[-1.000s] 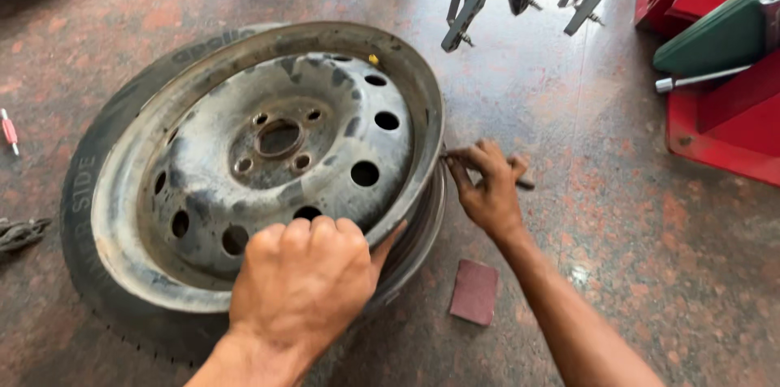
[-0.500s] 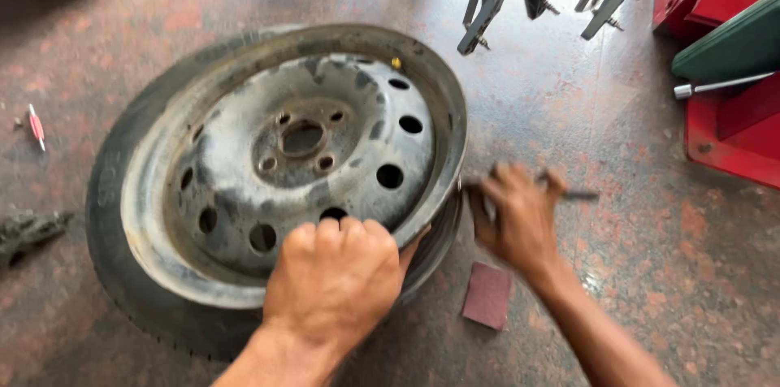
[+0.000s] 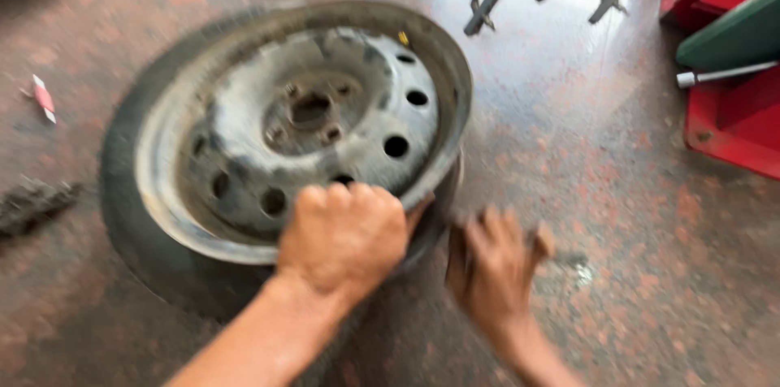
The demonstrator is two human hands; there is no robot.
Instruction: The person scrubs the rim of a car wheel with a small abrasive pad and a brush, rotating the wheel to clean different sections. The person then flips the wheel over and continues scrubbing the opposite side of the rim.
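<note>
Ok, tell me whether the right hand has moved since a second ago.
Yes. The right hand has slid down along the wheel rim, from beside its right edge toward the near edge, closer to the left hand.

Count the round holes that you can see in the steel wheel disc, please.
6 round holes show in the steel wheel: two at the right, one by the left hand, three at the lower left. Blur and the hand may hide more.
</note>
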